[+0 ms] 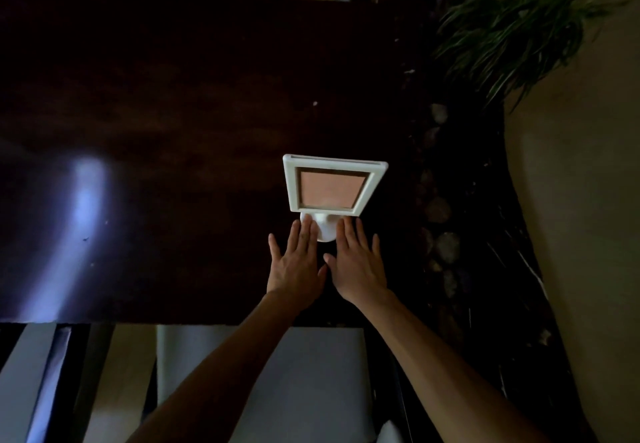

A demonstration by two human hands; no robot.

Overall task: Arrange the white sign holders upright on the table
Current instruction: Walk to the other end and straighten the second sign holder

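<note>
White plastic frames the one sign holder point(333, 184) you have in view — it stands upright right of the frame's centre, on the dark wooden surface point(173, 113), with a pinkish insert showing in its window and its round base point(322, 231) just below the frame. Your left hand point(297, 262) lies flat with the fingers point(304, 231) straight and slightly spread, their tips touching the left side of the base. Your right hand point(356, 262) is flat too, fingers apart, tips just beside the base's right side under the frame's lower edge; you cannot tell from this view whether they touch it. Neither hand grips anything — both palms face down over the surface, thumbs nearly meeting between them. A pale glare streaks the surface at the left of the frame. A green plant point(512, 34) fills the upper right, above a strip of stones point(440, 210) along the surface's right edge. A light chair seat point(259, 373) shows at the bottom, beneath your forearms.
</note>
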